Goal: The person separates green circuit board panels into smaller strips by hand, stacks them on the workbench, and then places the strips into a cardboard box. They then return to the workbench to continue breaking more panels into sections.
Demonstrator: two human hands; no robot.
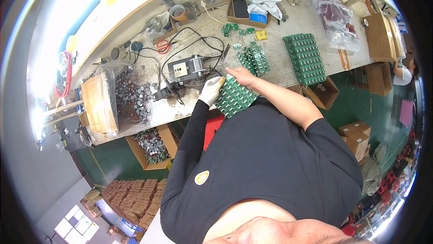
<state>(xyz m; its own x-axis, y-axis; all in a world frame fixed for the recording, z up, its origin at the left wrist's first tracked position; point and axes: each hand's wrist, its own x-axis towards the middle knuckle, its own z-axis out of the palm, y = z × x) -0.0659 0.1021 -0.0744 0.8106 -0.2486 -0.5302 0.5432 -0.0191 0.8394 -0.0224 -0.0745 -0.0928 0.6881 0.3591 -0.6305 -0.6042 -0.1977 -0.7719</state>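
Observation:
My left hand [210,91], in a white glove, grips the left edge of a green circuit board panel [235,99]. Bare, my right hand [242,77] holds the same panel at its far edge, thumb and fingers closed on it. The panel is tilted in front of my body, with rows of small pale parts on its face. Just beyond my left hand stands a dark soldering device [180,71] with a spool of solder wire [196,66]. Smaller green board panels [254,59] lie past my right hand.
A tall stack of green panels [305,59] stands to the right. Loose round metallic parts [133,95] spread at the left, near red-handled scissors [163,46] and black cables. At the back sits a box with a phone [240,9]. An open carton of parts [153,147] stands below the bench.

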